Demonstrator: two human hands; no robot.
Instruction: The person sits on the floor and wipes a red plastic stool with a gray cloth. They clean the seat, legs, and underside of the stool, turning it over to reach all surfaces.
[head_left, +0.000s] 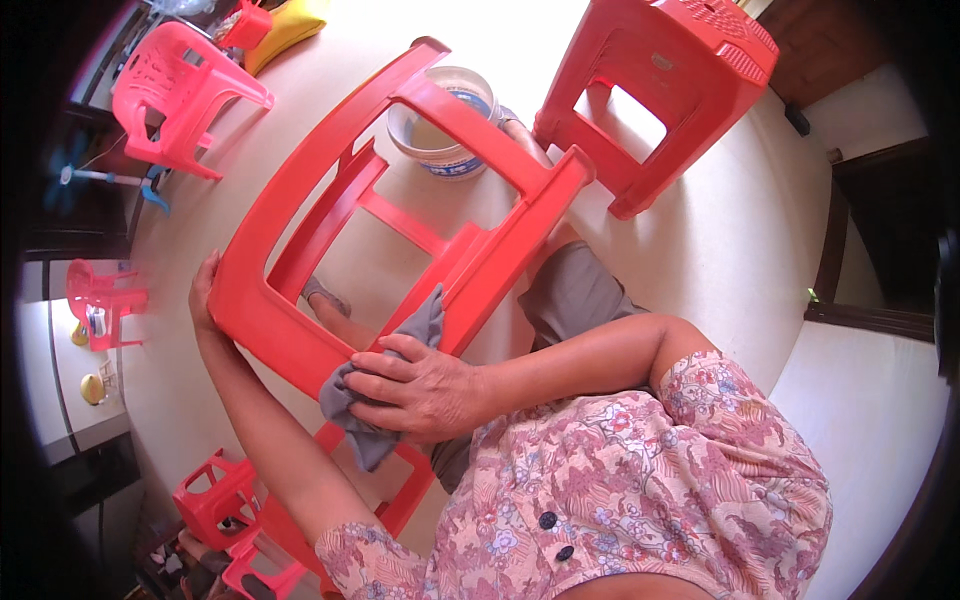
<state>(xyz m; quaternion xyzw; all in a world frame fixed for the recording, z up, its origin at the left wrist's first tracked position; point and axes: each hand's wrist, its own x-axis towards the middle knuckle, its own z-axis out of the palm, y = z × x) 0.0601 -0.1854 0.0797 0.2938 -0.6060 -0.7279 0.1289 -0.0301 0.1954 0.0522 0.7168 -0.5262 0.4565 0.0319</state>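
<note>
A red plastic stool (300, 199) lies tipped in front of me, its legs pointing away towards the top of the view. My right hand (424, 386) presses a grey cloth (367, 442) against the stool near its seat end, with the fingers bent over the cloth. At the stool's left corner, my left hand (204, 292) grips the red plastic edge; most of its fingers are hidden behind it. Beyond the stool's legs, a white plastic bucket (450, 161) with blue markings stands on the floor between my feet, partly covered by a red crossbar.
Another red stool (637, 97) stands at the upper right. A pink plastic chair (180, 97), a yellow cushion (285, 34) and a blue fan (112, 178) are at upper left. Smaller red stools (217, 499) and part of another person (196, 547) appear at lower left.
</note>
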